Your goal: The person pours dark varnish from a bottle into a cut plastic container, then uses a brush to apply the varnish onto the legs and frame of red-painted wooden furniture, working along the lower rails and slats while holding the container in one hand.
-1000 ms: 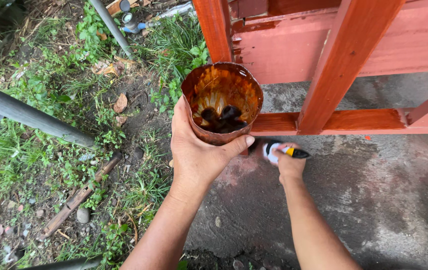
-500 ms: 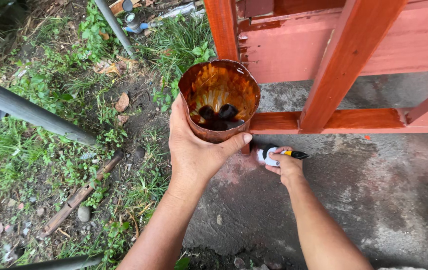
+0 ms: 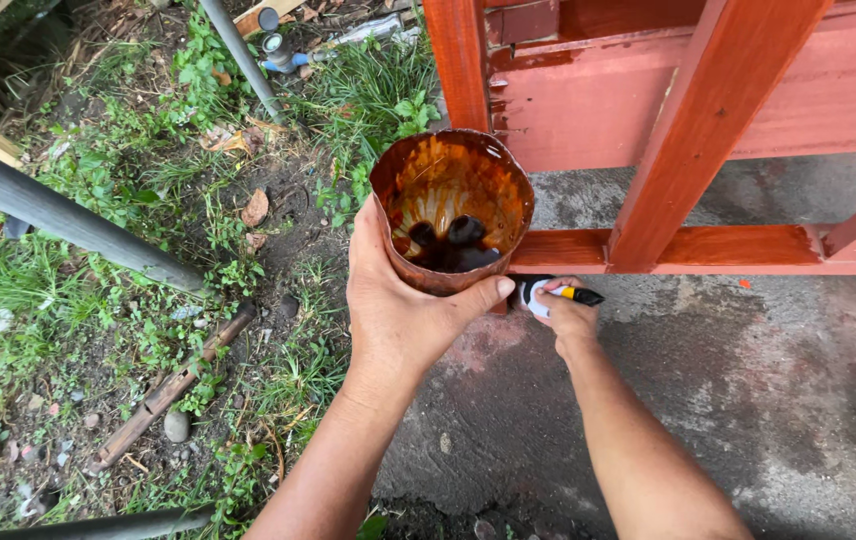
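Mid-frame, the left hand (image 3: 398, 310) wraps closed around a stain-coated cup (image 3: 453, 210); just right, the right hand (image 3: 563, 312) grips a paintbrush (image 3: 558, 294) under the red rail (image 3: 708, 248).

Soft, even daylight fills the scene, bright without harsh sun, so shadows are faint: only a dim patch on the concrete (image 3: 748, 400) under the red frame (image 3: 708, 130). The wet inside of the cup (image 3: 453, 210) carries small pale glints, and the frame beside it shines a little. Focus is sharp around the cup, while the grey pipe (image 3: 68, 215) left of it bends slightly from wide-lens distortion.
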